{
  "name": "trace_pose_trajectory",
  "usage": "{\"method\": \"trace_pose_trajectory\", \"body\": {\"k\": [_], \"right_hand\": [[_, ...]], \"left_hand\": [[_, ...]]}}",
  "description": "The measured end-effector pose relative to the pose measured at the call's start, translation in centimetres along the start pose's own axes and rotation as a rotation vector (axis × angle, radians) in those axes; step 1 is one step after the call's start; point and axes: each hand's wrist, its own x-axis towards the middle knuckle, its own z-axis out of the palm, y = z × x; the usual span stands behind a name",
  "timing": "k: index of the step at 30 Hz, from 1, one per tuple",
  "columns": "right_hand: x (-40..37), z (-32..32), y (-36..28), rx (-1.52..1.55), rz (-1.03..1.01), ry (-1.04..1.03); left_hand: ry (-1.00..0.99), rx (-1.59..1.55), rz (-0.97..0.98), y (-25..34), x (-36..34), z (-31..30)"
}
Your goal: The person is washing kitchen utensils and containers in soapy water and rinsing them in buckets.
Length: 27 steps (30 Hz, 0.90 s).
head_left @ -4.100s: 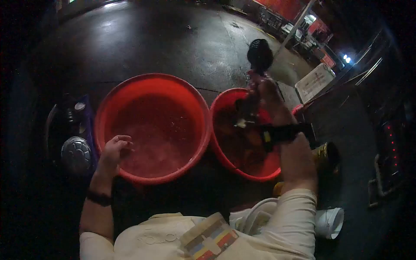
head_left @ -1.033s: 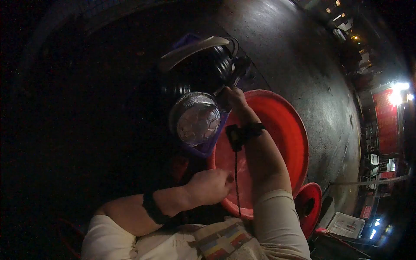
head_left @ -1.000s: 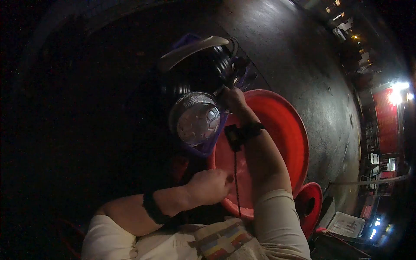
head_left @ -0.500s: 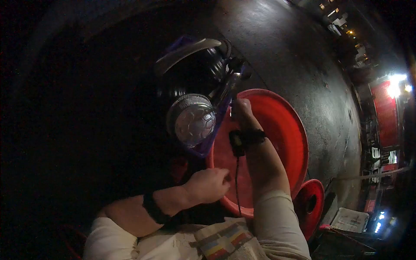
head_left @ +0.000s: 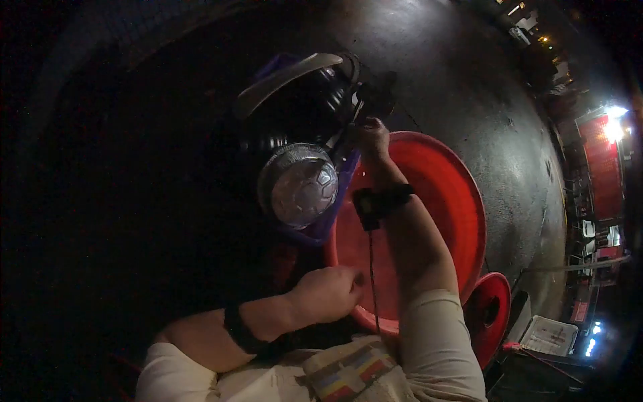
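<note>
My right hand is at the corner of a purple crate, its fingers closed beside dark and shiny long pieces. What it grips is too dark to make out. In the crate are stacked black bowls or pots, a long pale curved piece and a round foil container. Near the front rim of a large red basin, my left hand is curled closed; its palm side is hidden. Both wrists wear black bands.
A smaller red round basin or lid is right of the large one. Further right sits a pale tray. Wet dark floor stretches behind, with bright lights and a red panel at the far right. The left side is very dark.
My right hand has moved up, from over the basin's edge to the crate's far corner. My left hand stays curled and has shifted slightly right in view.
</note>
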Motion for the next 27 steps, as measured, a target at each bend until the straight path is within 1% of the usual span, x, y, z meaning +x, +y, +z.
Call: {"method": "trace_pose_trajectory", "body": {"k": [2, 6, 9, 12, 14, 16, 17, 18, 21, 22, 24, 25, 27], "right_hand": [[-0.6, 1.3, 0.2, -0.103, 0.036, -0.050], [-1.8, 1.0, -0.8, -0.605, -0.154, -0.123], [-0.9, 1.3, 0.5, -0.647, -0.057, -0.126], [-0.4, 1.0, 1.6, -0.634, -0.099, -0.184], [-0.7, 1.3, 3.1, -0.749, -0.221, -0.156], [-1.0, 1.3, 3.4, -0.717, -0.178, -0.131], [-2.8, 1.1, 0.1, -0.627, -0.075, -0.120], [-3.9, 1.0, -1.8, -0.536, 0.027, -0.109], [-3.2, 1.1, 0.4, -0.771, -0.061, -0.148], [-3.1, 0.6, 1.0, -0.736, -0.032, -0.170], [-5.0, -0.6, -1.6, -0.661, 0.020, -0.215], [-5.6, -1.5, -1.3, -0.678, -0.027, -0.271], [-6.9, -5.3, -0.3, -0.714, -0.104, -0.361]], "left_hand": [[0.022, -0.001, 0.021, -0.3, 0.1, 0.3], [0.013, -0.001, 0.030, -0.1, 0.1, 0.2], [0.028, 0.021, 0.037, 0.0, 0.1, 0.0], [0.033, -0.019, 0.036, -0.2, 0.5, 0.2], [0.000, 0.028, 0.010, 0.1, 0.6, 0.2], [-0.003, 0.030, 0.000, 0.4, 0.7, 0.1], [0.011, 0.007, 0.005, 0.5, 0.5, 0.0], [0.024, -0.016, 0.009, 0.5, 0.4, 0.0], [0.063, 0.016, 0.031, -0.4, 1.1, 0.3], [0.063, 0.017, 0.026, -0.7, 1.4, 0.4], [0.071, 0.021, 0.014, -1.1, 1.8, 0.4], [0.117, 0.026, 0.018, -1.6, 2.1, 0.4], [0.185, 0.045, 0.038, -2.1, 2.7, 0.8]]}}
